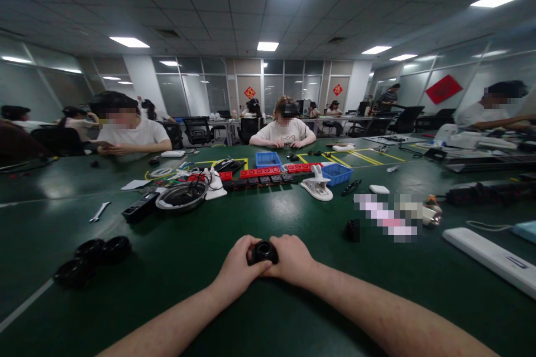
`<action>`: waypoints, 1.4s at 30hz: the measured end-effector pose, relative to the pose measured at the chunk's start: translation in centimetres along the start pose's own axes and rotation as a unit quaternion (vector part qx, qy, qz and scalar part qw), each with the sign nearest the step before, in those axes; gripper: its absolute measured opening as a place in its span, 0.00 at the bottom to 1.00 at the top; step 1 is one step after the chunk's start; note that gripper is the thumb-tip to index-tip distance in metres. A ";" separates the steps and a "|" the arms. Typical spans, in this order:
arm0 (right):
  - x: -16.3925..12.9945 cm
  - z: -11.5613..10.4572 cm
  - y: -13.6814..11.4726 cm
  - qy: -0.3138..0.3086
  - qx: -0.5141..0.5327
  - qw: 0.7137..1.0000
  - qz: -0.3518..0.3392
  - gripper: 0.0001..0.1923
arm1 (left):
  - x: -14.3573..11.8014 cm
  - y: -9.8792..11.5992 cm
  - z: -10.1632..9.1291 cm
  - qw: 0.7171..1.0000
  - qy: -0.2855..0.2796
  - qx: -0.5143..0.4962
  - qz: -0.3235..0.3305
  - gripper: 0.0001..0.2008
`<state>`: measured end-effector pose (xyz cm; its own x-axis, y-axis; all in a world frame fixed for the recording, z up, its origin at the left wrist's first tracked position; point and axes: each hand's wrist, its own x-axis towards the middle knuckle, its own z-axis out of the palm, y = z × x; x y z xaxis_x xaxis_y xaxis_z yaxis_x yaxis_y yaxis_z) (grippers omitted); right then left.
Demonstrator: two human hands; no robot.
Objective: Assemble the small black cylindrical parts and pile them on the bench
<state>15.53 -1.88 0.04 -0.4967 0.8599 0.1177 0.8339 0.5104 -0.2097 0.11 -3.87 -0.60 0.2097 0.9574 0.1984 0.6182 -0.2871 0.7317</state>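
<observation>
Dark green table [268, 312] with yellow tape lines, in a wide office under bright ceiling panels; glass partitions behind, other people seated along the far side. Two blue bins [268, 159] beyond the red strips; contents too small to tell. Round metal bowl [181, 196] to the left, holding dark coiled bits. Stack of black rings [90, 259] near the left edge. Small black round part [263, 251] close in, just above the table, its open end facing up toward the camera; long axis unclear. Left hand [238, 265] and right hand [293, 257] pressed together around it, fingers curled, gripping both sides.
</observation>
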 end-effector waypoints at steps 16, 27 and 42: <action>0.8 -1.4 3.1 -0.120 0.201 0.956 -0.177 0.18 | 0.2 0.1 -1.3 0.991 -0.109 -0.020 0.071 0.17; 1.0 -0.8 2.9 -0.109 0.225 0.960 -0.125 0.18 | 0.0 0.4 -0.8 0.996 -0.073 -0.021 0.050 0.15; 0.2 0.2 0.7 0.019 0.079 0.995 -0.053 0.28 | 0.2 -0.3 -0.5 0.998 -0.029 -0.014 0.054 0.15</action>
<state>15.98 -1.38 -0.27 -0.5684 0.8019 0.1840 0.7274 0.5943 -0.3430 -0.39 -3.63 -0.47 0.3178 0.9174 0.2397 0.5677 -0.3866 0.7268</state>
